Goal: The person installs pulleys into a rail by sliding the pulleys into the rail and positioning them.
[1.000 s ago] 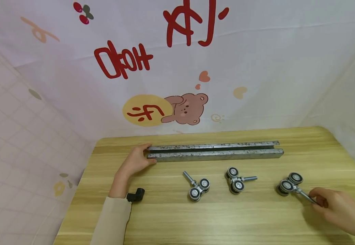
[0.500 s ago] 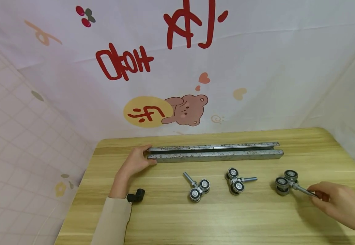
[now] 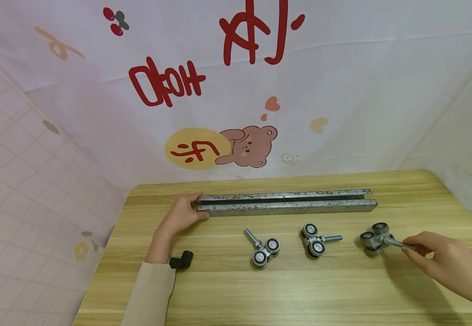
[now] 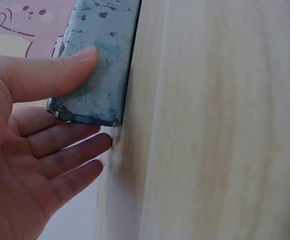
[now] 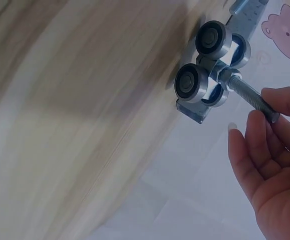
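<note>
A long grey metal channel rail (image 3: 289,208) with dark spots lies along the back of the table, its slot facing up. My left hand (image 3: 180,213) grips the rail's left end. In the left wrist view the thumb presses on the rail's side face (image 4: 104,65), and the fingers reach round behind the end. My right hand (image 3: 444,256) pinches the threaded bolt of a roller trolley (image 3: 375,238) between thumb and fingertips. That trolley is raised over the table with its wheels pointing left, short of the rail's right end. The right wrist view shows its several wheels (image 5: 189,82) close up.
Two more roller trolleys lie on the wooden table (image 3: 301,290) in front of the rail: one at the middle (image 3: 265,252), one farther right (image 3: 312,240). A black elbow-shaped piece (image 3: 182,260) sits by the left wrist. A white printed cloth (image 3: 342,90) stands behind the table.
My right hand has lifted the roller trolley and carried it a little left and toward the back, tilting its wheels. My left hand stays on the rail's end.
</note>
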Action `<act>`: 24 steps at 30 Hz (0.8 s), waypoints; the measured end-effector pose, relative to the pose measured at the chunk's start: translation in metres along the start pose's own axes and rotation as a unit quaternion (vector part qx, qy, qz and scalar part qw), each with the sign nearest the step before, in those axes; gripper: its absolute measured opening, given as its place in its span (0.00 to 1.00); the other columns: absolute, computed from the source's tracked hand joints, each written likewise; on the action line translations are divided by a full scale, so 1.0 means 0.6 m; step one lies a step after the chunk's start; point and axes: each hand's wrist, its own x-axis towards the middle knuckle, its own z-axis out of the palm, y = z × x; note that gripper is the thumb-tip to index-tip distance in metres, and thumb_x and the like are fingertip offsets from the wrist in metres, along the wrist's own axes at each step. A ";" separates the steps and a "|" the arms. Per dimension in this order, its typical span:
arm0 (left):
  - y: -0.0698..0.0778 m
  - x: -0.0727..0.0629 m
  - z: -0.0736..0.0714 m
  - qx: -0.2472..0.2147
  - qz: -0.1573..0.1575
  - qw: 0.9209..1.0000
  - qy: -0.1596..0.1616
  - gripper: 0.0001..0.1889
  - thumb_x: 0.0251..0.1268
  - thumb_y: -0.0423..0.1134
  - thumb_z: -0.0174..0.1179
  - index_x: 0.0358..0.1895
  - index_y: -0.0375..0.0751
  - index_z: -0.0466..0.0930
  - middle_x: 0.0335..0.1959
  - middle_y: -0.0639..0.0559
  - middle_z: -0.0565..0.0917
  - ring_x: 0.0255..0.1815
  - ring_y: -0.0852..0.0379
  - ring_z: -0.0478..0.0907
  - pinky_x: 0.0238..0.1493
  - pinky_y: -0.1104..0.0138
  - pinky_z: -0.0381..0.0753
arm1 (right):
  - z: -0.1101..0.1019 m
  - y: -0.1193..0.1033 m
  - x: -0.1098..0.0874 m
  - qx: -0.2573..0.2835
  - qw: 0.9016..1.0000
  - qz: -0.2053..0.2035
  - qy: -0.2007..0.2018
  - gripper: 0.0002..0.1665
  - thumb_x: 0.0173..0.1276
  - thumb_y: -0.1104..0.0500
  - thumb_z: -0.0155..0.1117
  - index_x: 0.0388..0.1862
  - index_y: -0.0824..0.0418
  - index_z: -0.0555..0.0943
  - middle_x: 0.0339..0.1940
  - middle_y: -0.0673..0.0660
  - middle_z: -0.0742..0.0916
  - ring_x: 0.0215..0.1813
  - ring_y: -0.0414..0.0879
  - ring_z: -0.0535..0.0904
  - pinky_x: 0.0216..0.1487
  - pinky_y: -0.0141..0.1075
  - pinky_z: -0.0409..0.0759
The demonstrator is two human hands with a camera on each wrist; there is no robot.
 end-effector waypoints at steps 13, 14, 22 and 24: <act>0.001 0.000 0.002 0.000 -0.005 1.000 -0.004 0.42 0.65 0.37 0.74 0.79 0.31 0.65 0.76 0.35 0.71 0.75 0.38 0.70 0.69 0.45 0.74 | 0.007 0.006 0.014 0.016 0.998 -0.033 0.050 0.18 0.44 0.70 0.84 0.34 0.55 0.90 0.29 0.37 0.86 0.30 0.25 0.79 0.25 0.20 0.75; 0.001 0.000 0.003 -0.001 -0.007 1.000 -0.003 0.42 0.65 0.38 0.75 0.79 0.32 0.65 0.76 0.35 0.71 0.75 0.38 0.69 0.70 0.45 0.74 | 0.008 0.006 0.014 0.016 0.998 -0.031 0.052 0.18 0.45 0.70 0.84 0.35 0.55 0.90 0.29 0.38 0.86 0.31 0.24 0.79 0.24 0.21 0.74; 0.001 -0.001 0.004 -0.002 -0.009 1.000 -0.003 0.42 0.65 0.38 0.75 0.79 0.32 0.66 0.75 0.35 0.72 0.75 0.38 0.70 0.69 0.45 0.74 | 0.019 0.000 0.026 0.013 0.998 -0.011 0.054 0.17 0.49 0.69 0.83 0.38 0.57 0.90 0.29 0.48 0.89 0.31 0.25 0.79 0.24 0.21 0.73; 0.001 0.000 0.002 0.000 -0.008 1.000 -0.003 0.42 0.65 0.38 0.75 0.79 0.31 0.65 0.75 0.35 0.73 0.74 0.38 0.71 0.69 0.45 0.74 | 0.023 -0.002 0.031 0.013 0.999 -0.005 0.050 0.16 0.50 0.69 0.83 0.39 0.58 0.90 0.29 0.50 0.89 0.31 0.26 0.79 0.24 0.21 0.73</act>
